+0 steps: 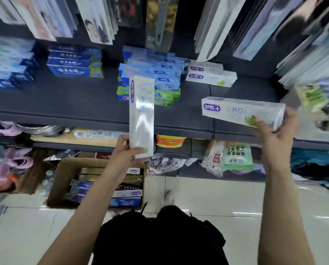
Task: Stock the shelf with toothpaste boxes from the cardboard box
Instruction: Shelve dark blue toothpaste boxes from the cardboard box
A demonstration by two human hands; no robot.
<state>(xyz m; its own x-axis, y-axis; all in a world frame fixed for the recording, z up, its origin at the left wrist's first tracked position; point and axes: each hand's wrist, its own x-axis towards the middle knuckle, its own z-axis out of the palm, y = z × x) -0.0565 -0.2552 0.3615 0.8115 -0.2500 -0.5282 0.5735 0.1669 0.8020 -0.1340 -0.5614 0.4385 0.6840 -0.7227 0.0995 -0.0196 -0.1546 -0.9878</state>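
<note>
The left hand (126, 150) grips the near end of a white toothpaste box (141, 113), thumb on its left edge and fingers curled across its lower face; the box stands lengthwise away from the hand, its far end overlapping the front of the dark shelf (64, 104). The right hand (274, 131) grips a second white toothpaste box (242, 111) at its right end, thumb on the front face by the green mark and fingers wrapped behind; this box lies nearly horizontal, extending left of the hand above the shelf's front edge. On the shelf, behind the first held box, sits a stack of blue and green toothpaste boxes (159, 81); just right of that stack lie two white boxes of the same purple-logo kind (211, 75). Bare shelf surface shows between those white boxes and the shelf's front edge, and also left of the stack, up to a stack of dark blue boxes (75, 63). The open cardboard box (64, 175) sits on the floor below the shelf, under the left forearm, with toothpaste boxes inside.
</note>
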